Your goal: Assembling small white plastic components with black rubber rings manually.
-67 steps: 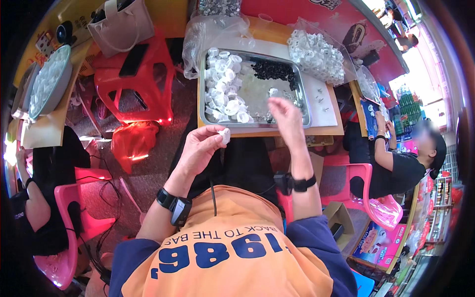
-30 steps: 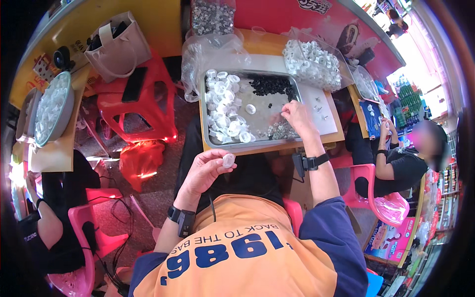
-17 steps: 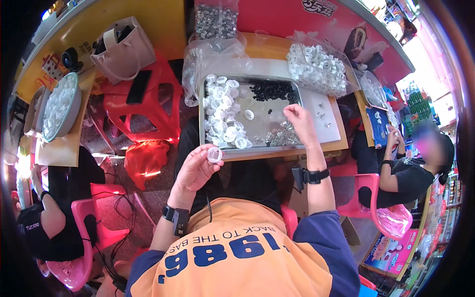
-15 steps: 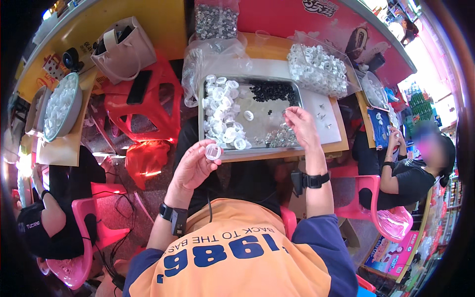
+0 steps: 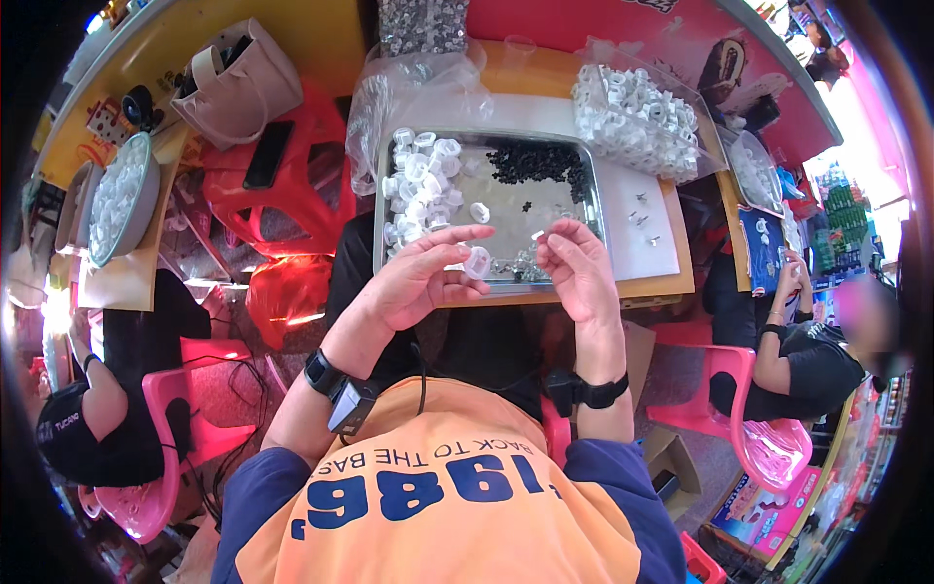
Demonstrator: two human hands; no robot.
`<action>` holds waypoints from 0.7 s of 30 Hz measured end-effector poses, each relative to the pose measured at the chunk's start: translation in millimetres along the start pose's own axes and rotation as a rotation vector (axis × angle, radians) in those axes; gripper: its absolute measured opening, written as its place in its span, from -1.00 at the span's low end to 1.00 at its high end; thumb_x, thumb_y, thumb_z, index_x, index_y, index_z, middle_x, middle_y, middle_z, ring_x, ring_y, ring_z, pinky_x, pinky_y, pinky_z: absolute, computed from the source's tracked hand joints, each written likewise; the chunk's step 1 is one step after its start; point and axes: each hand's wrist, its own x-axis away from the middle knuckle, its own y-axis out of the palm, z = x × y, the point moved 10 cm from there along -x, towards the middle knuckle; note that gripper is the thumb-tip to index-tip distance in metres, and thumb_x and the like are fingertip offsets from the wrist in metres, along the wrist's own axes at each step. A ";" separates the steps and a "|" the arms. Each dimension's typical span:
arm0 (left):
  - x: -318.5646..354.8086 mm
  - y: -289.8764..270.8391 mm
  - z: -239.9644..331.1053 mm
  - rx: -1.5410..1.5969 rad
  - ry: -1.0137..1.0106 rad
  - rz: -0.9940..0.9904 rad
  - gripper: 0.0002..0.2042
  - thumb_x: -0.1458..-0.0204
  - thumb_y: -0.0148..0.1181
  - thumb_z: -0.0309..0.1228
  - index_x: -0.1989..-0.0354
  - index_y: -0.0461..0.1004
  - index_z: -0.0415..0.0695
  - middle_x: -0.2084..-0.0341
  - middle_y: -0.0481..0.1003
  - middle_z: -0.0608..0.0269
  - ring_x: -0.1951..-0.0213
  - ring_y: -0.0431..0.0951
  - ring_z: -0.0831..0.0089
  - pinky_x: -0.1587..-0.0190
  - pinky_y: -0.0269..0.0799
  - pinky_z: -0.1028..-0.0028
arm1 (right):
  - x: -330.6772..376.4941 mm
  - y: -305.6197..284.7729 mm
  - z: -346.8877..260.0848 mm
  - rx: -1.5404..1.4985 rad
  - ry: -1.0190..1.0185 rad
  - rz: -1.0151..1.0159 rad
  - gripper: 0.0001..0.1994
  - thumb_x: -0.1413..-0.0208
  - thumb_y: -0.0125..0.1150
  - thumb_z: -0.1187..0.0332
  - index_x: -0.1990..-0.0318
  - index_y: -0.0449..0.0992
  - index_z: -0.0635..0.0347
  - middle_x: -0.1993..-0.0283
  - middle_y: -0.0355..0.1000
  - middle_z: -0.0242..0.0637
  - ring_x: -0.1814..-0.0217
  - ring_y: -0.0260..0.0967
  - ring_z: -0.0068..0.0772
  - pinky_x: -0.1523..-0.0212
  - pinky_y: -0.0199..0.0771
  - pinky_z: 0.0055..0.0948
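Observation:
My left hand (image 5: 420, 279) is by the tray's near edge, its fingers curled round a round white, clear-rimmed plastic piece (image 5: 477, 263). Just to the right, my right hand (image 5: 581, 265) pinches a tiny pale part (image 5: 537, 235) between thumb and forefinger; its exact kind is too small to make out. Beneath both hands lies a metal tray (image 5: 379, 209). White round plastic pieces (image 5: 420, 185) are heaped in its left side, small black parts (image 5: 535, 164) at the far right. Small shiny metal parts (image 5: 523, 265) lie along the near side, partly hidden by my hands.
A clear box (image 5: 637, 117) of white pieces stands behind the tray's right side, with a bag of metal parts (image 5: 423, 24) at the back. To the left are a red stool (image 5: 233, 195) bearing a phone and handbag. Co-workers sit on both sides.
My left hand has moved right and up with the round plastic piece. My right hand has shifted left and nearer me, bringing the two hands closer together.

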 end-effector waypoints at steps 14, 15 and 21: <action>-16.8 -2.9 -16.7 -0.108 0.017 0.064 -0.87 -0.12 0.18 -0.42 0.19 0.43 -0.13 0.31 0.48 0.35 0.32 0.57 0.51 0.25 0.53 0.55 | 14.6 26.6 15.8 0.331 -0.027 -0.038 -0.86 -0.05 0.23 0.61 0.21 0.54 0.30 0.27 0.51 -0.36 0.24 0.43 -0.66 0.14 0.45 -0.65; -17.1 -4.0 -16.9 -0.101 0.028 0.062 -0.88 -0.13 0.18 -0.41 0.21 0.43 -0.13 0.31 0.47 0.36 0.32 0.56 0.52 0.27 0.53 0.56 | 14.9 27.1 16.0 0.326 -0.023 -0.036 -0.86 -0.05 0.23 0.61 0.21 0.54 0.30 0.27 0.51 -0.36 0.24 0.43 -0.66 0.14 0.45 -0.65; -16.7 -5.8 -17.9 -0.130 0.016 0.078 -0.89 -0.13 0.17 -0.39 0.25 0.43 -0.12 0.31 0.46 0.39 0.34 0.54 0.55 0.33 0.52 0.60 | 16.0 29.8 18.2 0.421 -0.001 -0.083 -0.86 -0.06 0.22 0.60 0.21 0.54 0.29 0.27 0.50 -0.39 0.24 0.42 -0.68 0.15 0.44 -0.67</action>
